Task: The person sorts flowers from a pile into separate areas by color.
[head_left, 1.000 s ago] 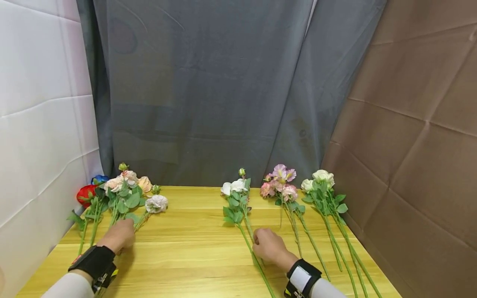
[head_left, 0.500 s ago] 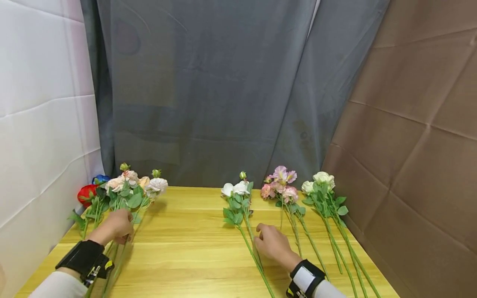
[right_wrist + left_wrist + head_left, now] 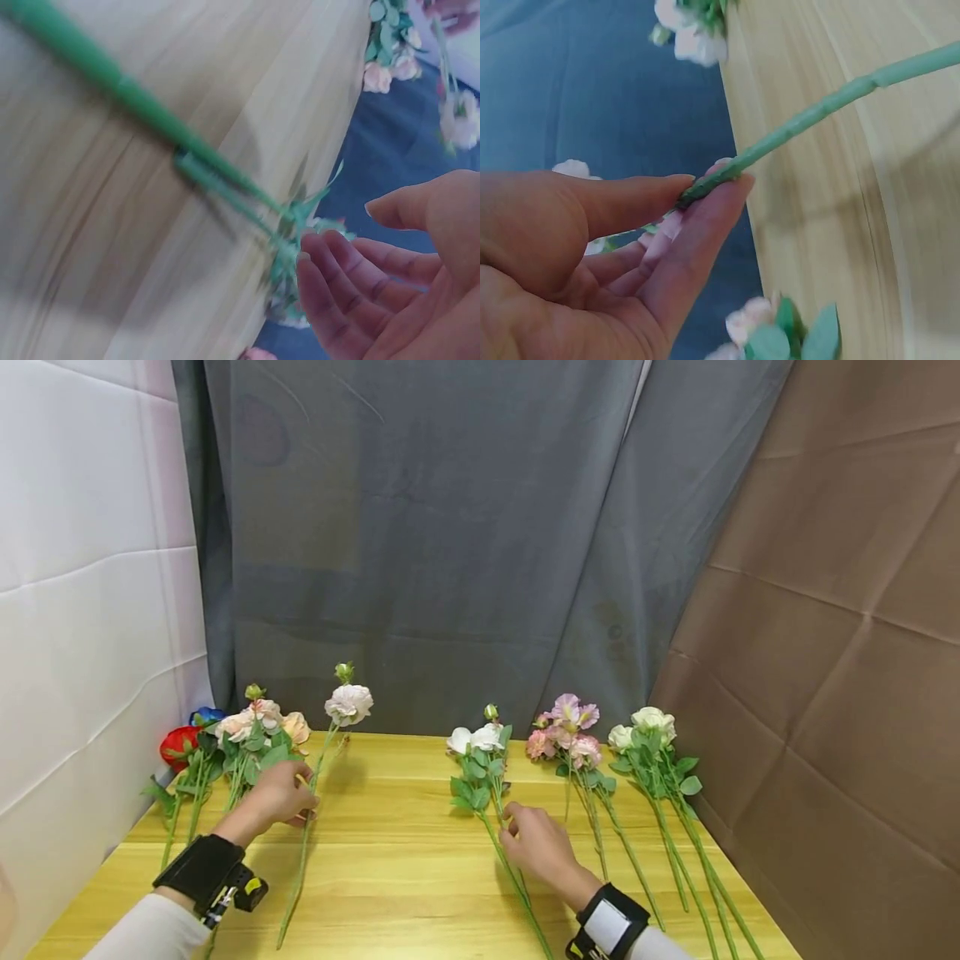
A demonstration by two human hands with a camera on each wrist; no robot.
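My left hand (image 3: 281, 792) pinches the green stem (image 3: 802, 120) of a pale pinkish-white artificial flower (image 3: 349, 704) between thumb and fingertips. This flower stands tilted up, with a green bud above its bloom and its stem slanting down toward the front of the table. Beside the hand lies a bunch of peach and pink flowers (image 3: 251, 724), partly covered by it in the head view. On the right, my right hand (image 3: 542, 843) hovers close to the stems of the white flowers (image 3: 486, 737). Its fingers are loosely bent with the thumb apart, and the palm holds nothing (image 3: 390, 292).
A red flower (image 3: 178, 746) and a blue flower (image 3: 206, 717) lie at the far left. Pink and purple flowers (image 3: 568, 727) and cream roses (image 3: 652, 722) lie to the right on the wooden table (image 3: 390, 860). Grey, white and brown cloths surround it.
My left hand has lifted the pinkish-white flower away from the peach bunch, upward and to the right. My right hand has stayed near the white flowers' stems, its fingers loosening slightly.
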